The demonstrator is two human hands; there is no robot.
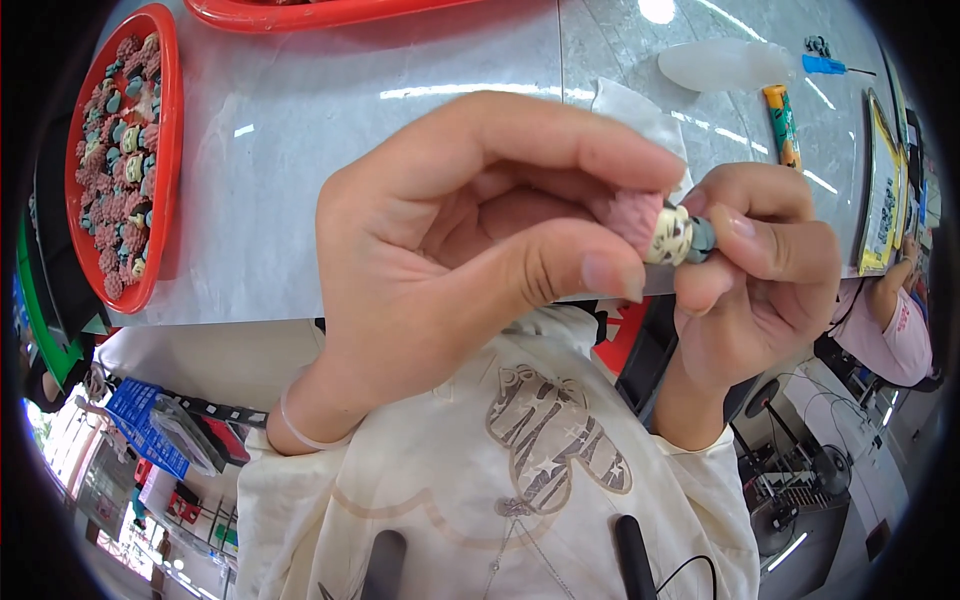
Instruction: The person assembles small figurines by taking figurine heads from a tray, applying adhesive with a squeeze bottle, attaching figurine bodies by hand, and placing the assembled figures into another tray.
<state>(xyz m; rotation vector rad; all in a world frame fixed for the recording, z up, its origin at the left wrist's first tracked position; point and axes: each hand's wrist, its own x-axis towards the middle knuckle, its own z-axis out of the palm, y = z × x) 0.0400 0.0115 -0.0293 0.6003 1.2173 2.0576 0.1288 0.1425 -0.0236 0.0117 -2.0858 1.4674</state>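
Note:
A small figurine (672, 236) with a ruffled pink top, a cream face with dark marks and a grey-blue end is held between my two hands above the near edge of the table. My left hand (400, 240) curls around the pink part, its thumb and fingers closed on it from the left. From the right, my right hand (765, 270) pinches the grey-blue end between thumb and fingers. Part of the pink top is hidden by the left fingers.
A red tray (172, 190) of similar pink, cream and grey-blue pieces stands at the left; another red tray (290, 18) is at the far edge. White tissue (640, 108), a squeeze bottle (715, 66) with a blue needle tip and an orange-green tube (783, 125) lie right. Someone in pink (890, 325) sits beyond.

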